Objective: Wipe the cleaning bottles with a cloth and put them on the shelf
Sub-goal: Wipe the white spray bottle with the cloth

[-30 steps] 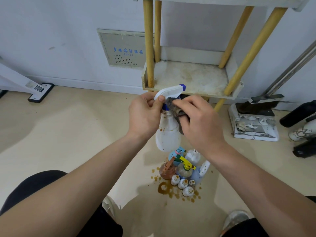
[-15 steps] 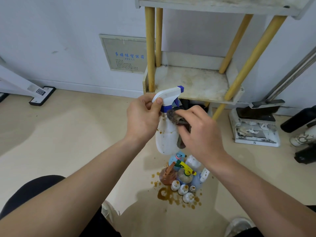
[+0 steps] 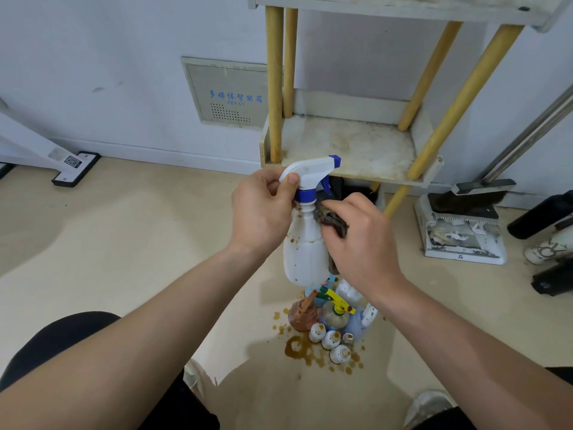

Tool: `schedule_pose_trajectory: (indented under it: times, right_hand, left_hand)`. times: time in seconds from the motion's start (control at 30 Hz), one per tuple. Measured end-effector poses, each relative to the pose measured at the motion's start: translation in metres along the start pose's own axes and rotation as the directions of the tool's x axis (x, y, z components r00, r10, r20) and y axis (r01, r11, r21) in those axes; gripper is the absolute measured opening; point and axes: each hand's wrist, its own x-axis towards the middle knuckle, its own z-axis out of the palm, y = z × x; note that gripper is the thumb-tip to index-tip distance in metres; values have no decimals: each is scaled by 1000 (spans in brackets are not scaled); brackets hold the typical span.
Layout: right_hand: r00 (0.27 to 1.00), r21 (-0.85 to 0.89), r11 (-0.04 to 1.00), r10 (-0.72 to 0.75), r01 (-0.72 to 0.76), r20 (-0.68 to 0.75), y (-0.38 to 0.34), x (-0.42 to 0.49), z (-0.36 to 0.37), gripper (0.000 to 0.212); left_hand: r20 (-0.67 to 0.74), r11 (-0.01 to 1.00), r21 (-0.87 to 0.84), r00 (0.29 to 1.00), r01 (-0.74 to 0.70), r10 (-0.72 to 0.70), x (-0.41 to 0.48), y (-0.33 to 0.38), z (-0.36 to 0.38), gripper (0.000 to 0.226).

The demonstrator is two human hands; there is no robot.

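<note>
- Left hand (image 3: 263, 212) grips the white plastic trigger head of a white plastic spray bottle with a blue collar and nozzle tip (image 3: 305, 240); thumb on the head, bottle hangs upright in the air, in front of the shelf.
- Bottle body smooth and rounded, speckled with brown spots.
- Right hand (image 3: 362, 240) holds a crumpled dark brown cloth (image 3: 331, 220) pressed against the bottle's shoulder, fingers curled round it.
- White two-tier shelf with round yellow wooden posts (image 3: 356, 147): lower board stained, gritty-looking.
- Cluster of small dirty bottles (image 3: 333, 318) on the beige floor (image 3: 139, 228) below, standing in a brown liquid puddle (image 3: 297, 349).
- White dustpan with dark brush (image 3: 462, 231) at right, on the floor.
</note>
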Motion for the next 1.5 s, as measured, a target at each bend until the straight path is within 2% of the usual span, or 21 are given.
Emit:
schedule_pose_trajectory:
  times: [0.1,0.23,0.3,0.43,0.63,0.83,0.9,0.97,1.03,1.1,1.2,1.43,1.5]
  right_hand:
    - [998,16,998,-54,54,-12,-7,-4,1,28]
    - [989,-68,987,-140,143,36,-14,-10,7,30]
    - [994,-95,989,-111,112,11,-9,-5,5,29]
    - [997,-57,997,56,-59,-45,7,10,-6,22]
    - [997,-53,999,10,-7,70,0,3,0,24]
    - [960,38,997,-76,69,268,4,13,-12,22]
    - [980,55,998,-41,31,195,6,17,-17,18]
    - [998,72,996,49,-51,34,5,19,-21,17]
    - [990,78,991,117,-110,-84,1,18,-21,20]
    - [979,88,986,152,-141,-133,-4,17,-16,19]
    - [977,93,983,170,-158,-126,-9,14,-9,21]
    - [999,30,999,-11,12,-35,-2,14,-10,32]
    - [999,-11,1000,18,-19,-51,6,19,-14,31]
  left_hand:
    - [-28,1000,12,1000,-5,5,1,1,0,13]
    - [-13,995,83,999,-48,49,-4,3,3,23]
    - [-20,996,87,999,-30,32,-3,3,4,28]
    - [-29,998,65,1000,-1,3,-1,2,1,23]
    - [-41,996,88,999,-2,5,-6,2,3,34]
    - [-61,987,160,998,-5,15,-6,2,-2,26]
    - [-71,982,189,997,-14,28,-7,4,-3,23]
    - [-73,978,205,997,-21,37,-8,6,-3,19]
    - [-57,974,224,997,-36,50,-11,9,0,19]
    - [-31,968,241,996,-73,83,-17,11,5,19]
    - [8,971,211,993,-113,114,-24,12,12,16]
    - [17,983,166,997,-80,78,-26,7,11,15]
    - [21,980,183,997,-79,77,-26,9,12,16]
